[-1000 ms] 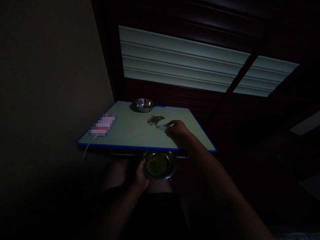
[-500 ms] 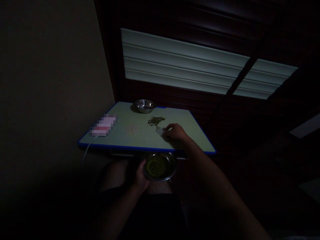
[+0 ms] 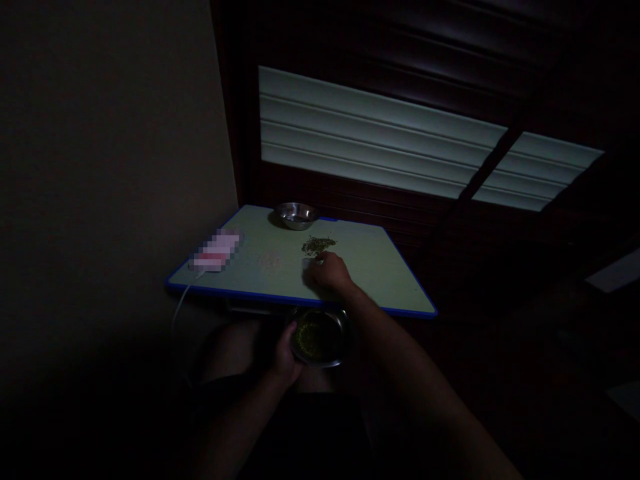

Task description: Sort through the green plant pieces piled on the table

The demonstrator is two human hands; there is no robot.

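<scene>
My left hand (image 3: 287,353) is closed on the rim of a metal bowl (image 3: 327,363), which sits over my lap just below the table's front edge. Small greenish grains (image 3: 310,337) lie inside it. Above the table top, my right hand (image 3: 329,272) is closed on a small pale, thin piece (image 3: 307,264), perhaps plastic; the dim light hides its kind. Just beyond those fingers is a loose heap of similar greenish grains (image 3: 317,245). A faint scatter of pale bits (image 3: 270,260) lies to the left of the hand.
A second metal bowl (image 3: 297,217) stands at the back edge of the pale, blue-rimmed table (image 3: 390,267). On the left lies a blurred-out phone-like object (image 3: 217,250) with a white cable (image 3: 181,300) hanging off the edge. A wall and dark slatted panels border the table.
My right hand has moved left and slightly nearer the table's front, taking the pale thin piece with it. The left hand still holds the bowl. The whole view has shifted a little.
</scene>
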